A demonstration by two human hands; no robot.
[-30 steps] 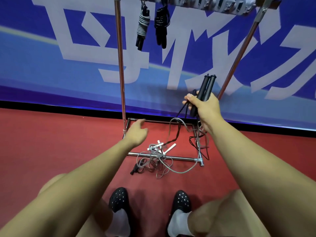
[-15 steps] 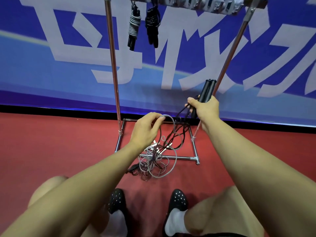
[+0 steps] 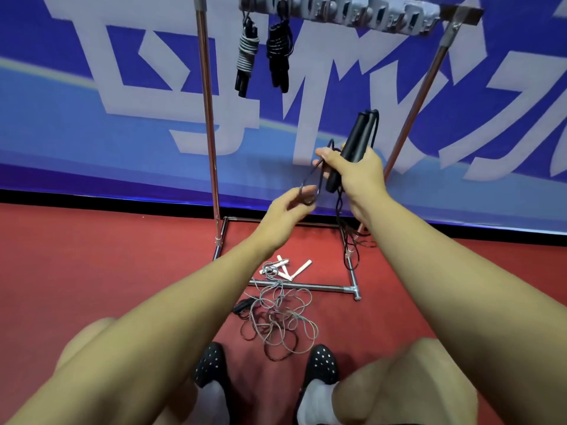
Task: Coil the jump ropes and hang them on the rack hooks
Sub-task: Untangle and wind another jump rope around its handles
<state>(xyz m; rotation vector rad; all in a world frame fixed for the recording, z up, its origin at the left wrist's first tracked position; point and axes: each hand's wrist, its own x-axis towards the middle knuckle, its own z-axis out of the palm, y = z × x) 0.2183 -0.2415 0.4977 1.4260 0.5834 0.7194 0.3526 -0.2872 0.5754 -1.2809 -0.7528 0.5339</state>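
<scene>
My right hand [image 3: 356,171] grips the two black handles [image 3: 352,145] of a black jump rope, held together and pointing up. Its cord loops down past the rack's right base [image 3: 349,250]. My left hand [image 3: 287,213] pinches a strand of that black cord [image 3: 310,182] just left of and below the handles. A loose tangle of grey and dark ropes [image 3: 279,320] with white handles [image 3: 285,268] lies on the red floor by the rack base. Two coiled ropes, one grey [image 3: 247,56] and one black [image 3: 279,53], hang from the hook bar [image 3: 352,13] at the top.
The metal rack has two uprights [image 3: 208,118] and a floor frame [image 3: 306,286] against a blue banner wall. Several hooks right of the hung ropes hold nothing. My black dotted shoes [image 3: 320,363] stand just behind the tangle.
My left hand has risen from the tangle on the floor and now pinches the black cord near my right hand. The grey loop it held has dropped back to the floor.
</scene>
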